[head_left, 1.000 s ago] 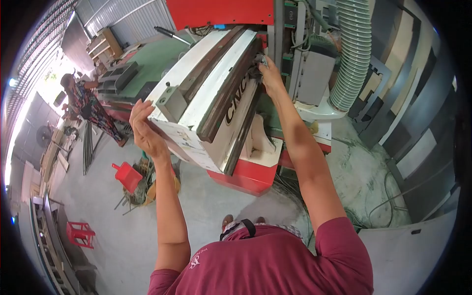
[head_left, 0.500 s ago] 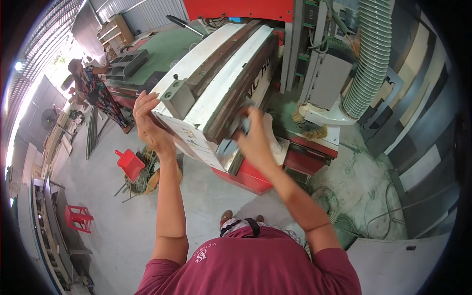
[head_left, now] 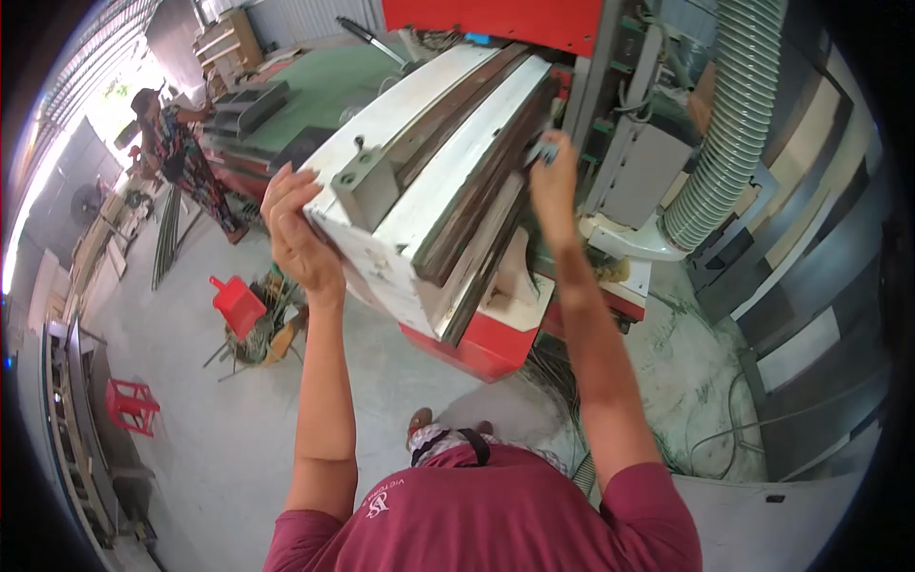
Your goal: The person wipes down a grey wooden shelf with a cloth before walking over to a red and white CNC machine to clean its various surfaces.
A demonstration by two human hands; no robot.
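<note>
— What is the right hand (head_left: 553, 186) on?

— It's raised against the side of the white machine beam (head_left: 448, 162), up by the dark rail (head_left: 481, 195) that runs along it. The fingers are pinched on a small pale thing (head_left: 545, 150), pressed to the beam's edge; it's too small and blurred to say what it is.

— And the left hand (head_left: 297, 234)?

— It rests against the near end of the same beam, just beside the grey block (head_left: 367, 191) bolted there. The fingers are spread and loosely curved, the palm toward the white end face, nothing held in them.

— Where does the beam sit?

— It slants across the upper middle of the view, over the red machine base (head_left: 477, 348), with a red housing (head_left: 496, 19) above its far end. The two hands are well apart, one at each side of the beam.

— What else is around?

— A ribbed grey hose (head_left: 729, 124) hangs to the right of the right hand, beside a grey box (head_left: 640, 172). A green table (head_left: 324, 91) lies beyond the beam. On the concrete floor (head_left: 219, 429) left of the person stand a red dustpan (head_left: 233, 305) and, farther out, a red stool (head_left: 129, 405). Another person (head_left: 181, 157) in patterned clothes stands far off at the left.
</note>
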